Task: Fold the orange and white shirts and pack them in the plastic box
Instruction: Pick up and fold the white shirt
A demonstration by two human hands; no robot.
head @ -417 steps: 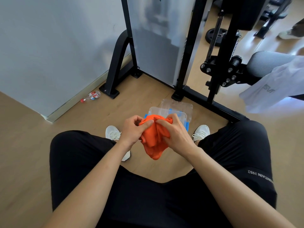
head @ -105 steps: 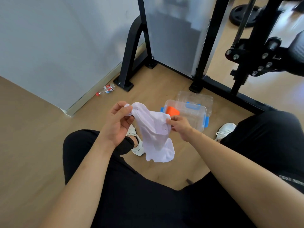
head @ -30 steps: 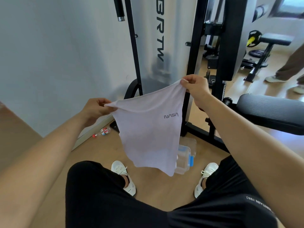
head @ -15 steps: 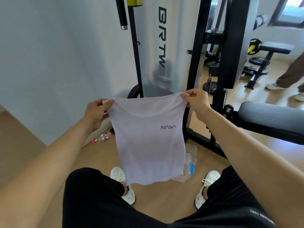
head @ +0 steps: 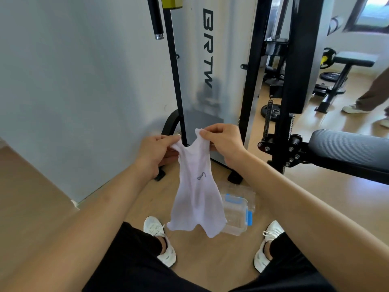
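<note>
While your two hands sit close together at chest height, each pinches one top corner of the white shirt (head: 196, 186). Your left hand (head: 154, 151) has thumb and fingers closed on the left corner; your right hand (head: 224, 142) is closed the same way on the right corner, slightly higher. Between the two pinches the top edge dips in a short slack curve, so the cloth hangs gathered and narrow below your grips, flaring out toward a wavy bottom hem. A small dark logo shows on the creased front.

Directly below and just right of the hanging hem, the plastic box (head: 236, 216) rests on the wooden floor (head: 210, 264), open at the top, with blue clips on its walls; the shirt covers its left part, and its contents cannot be made out. Your white shoes (head: 160, 239) stand either side of that spot, with bare floor between them. Beyond your hands rises the black machine frame (head: 250, 81); to the right of your right forearm lies a padded bench (head: 349, 148). Left of your left hand there is only pale wall (head: 73, 81).
</note>
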